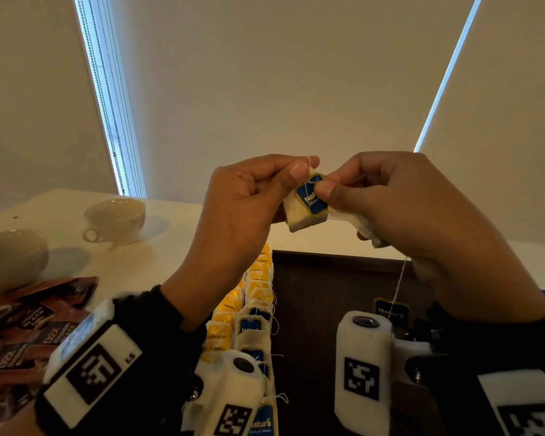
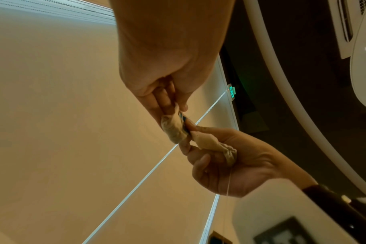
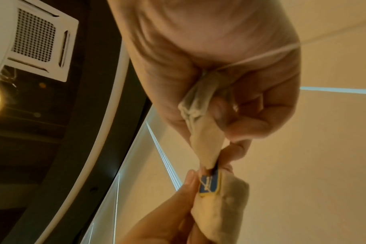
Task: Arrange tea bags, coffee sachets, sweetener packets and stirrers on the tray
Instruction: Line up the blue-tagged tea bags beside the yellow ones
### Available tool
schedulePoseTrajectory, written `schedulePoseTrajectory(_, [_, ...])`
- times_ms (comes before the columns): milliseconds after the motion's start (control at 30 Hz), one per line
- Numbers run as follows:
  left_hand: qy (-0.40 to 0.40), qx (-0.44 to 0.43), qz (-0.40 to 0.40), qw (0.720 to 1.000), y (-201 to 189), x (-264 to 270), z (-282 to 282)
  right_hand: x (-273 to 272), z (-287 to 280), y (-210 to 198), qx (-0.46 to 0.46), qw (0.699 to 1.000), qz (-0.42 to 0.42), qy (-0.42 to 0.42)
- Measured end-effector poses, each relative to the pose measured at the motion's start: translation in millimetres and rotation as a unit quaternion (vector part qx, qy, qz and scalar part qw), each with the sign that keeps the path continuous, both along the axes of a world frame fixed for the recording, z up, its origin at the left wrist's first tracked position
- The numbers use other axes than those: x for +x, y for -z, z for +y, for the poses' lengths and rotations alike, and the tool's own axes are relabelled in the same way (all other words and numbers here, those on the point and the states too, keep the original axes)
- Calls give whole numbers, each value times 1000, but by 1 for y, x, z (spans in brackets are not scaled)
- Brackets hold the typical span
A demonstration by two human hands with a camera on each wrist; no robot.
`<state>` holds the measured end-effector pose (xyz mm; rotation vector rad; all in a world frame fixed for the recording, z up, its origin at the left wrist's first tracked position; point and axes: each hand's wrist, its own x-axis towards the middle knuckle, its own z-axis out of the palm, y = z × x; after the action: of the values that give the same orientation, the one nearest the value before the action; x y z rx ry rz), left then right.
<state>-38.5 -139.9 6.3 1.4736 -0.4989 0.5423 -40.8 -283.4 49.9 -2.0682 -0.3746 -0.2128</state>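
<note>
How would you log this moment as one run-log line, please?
left hand: pinches tea bag | right hand: pinches its blue tag, holds second tea bag | tray: below

Black sleeves, white marker-tagged wrist cameras

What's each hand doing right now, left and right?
Left hand: pinches a tea bag with a blue tag.
Right hand: grips a second tea bag, fingertips on the blue tag.
</note>
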Motion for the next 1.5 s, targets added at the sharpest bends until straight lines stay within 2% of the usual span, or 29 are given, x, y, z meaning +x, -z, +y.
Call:
schedulePoseTrajectory(200, [-8,-21,-4,1000,0,1,0,3,9,6,83,996,31,20])
schedulePoseTrajectory(367, [-2,-2,-2,1000,-1,0,-1,6,9,7,120,992,39,27])
schedulePoseTrajectory(700, [14,63,1,998,-3,1,3,2,5,6,82,997,16,0])
schedulePoseTrajectory(933, [10,56,-7,998,-4,1,4,4,-1,1,48,998,40,-2])
schedulePoseTrajectory(1500, [-83,58,-44,994,0,3,4,5,-1,3,31,999,43,-4])
